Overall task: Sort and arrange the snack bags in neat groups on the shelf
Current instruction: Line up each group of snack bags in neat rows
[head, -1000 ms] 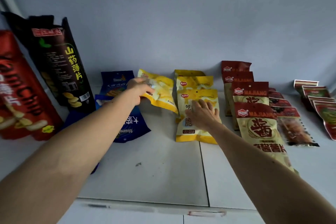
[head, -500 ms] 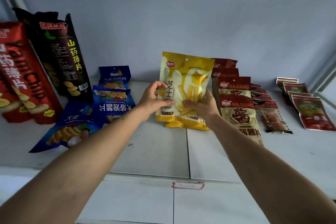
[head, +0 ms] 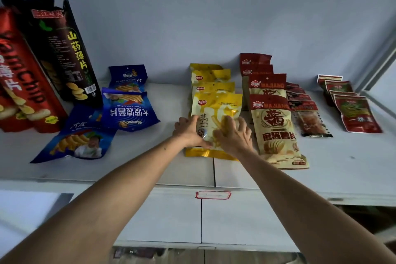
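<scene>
White shelf [head: 137, 169], four yellow bags [head: 216, 103] stacked, three blue bags [head: 128, 109], both grips flat, fingers spread, left hand [head: 189, 132], right hand [head: 234, 135].

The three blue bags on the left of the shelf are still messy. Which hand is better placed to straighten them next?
The left hand. It lies on the left edge of the front yellow snack bag, on the side nearer the scattered blue snack bags. The right hand would have to cross over the left arm.

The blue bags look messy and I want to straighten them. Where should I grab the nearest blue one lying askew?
Judging by its pose, take the nearest blue bag by its flat sealed end near the upside-down blue bag, pinching from above. It lies flat and slanted on the shelf, and that thin edge looks easier than the puffed middle.
</scene>
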`<state>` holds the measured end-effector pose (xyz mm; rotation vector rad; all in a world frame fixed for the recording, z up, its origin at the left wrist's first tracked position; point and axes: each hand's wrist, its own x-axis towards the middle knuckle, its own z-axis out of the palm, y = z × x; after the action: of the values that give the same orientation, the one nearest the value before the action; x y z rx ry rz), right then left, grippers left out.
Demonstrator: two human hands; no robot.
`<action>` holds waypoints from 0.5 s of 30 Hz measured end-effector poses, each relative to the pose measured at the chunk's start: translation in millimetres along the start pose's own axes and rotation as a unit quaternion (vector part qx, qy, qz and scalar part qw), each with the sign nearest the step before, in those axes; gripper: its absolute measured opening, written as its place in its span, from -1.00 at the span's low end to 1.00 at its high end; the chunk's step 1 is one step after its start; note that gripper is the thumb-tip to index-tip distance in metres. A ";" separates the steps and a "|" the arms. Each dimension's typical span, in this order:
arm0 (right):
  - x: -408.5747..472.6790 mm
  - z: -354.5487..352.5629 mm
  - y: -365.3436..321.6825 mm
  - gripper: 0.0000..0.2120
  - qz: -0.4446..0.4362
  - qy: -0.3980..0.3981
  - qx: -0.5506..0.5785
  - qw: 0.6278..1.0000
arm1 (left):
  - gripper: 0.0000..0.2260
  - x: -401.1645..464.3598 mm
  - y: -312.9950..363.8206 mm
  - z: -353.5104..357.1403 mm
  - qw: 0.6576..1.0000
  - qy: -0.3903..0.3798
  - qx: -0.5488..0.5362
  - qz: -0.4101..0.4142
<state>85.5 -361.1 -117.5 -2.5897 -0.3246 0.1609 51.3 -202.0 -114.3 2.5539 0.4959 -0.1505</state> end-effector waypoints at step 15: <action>16.4 -7.7 -98.6 -0.58 -0.102 0.144 0.012 0.984 | -0.30 11.6 -56.3 -101.9 0.976 0.145 -0.162 0.009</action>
<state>83.0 -278.1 -61.3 -2.4908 -0.4729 -0.2774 41.7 -100.6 -56.7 2.2644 0.5543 0.2924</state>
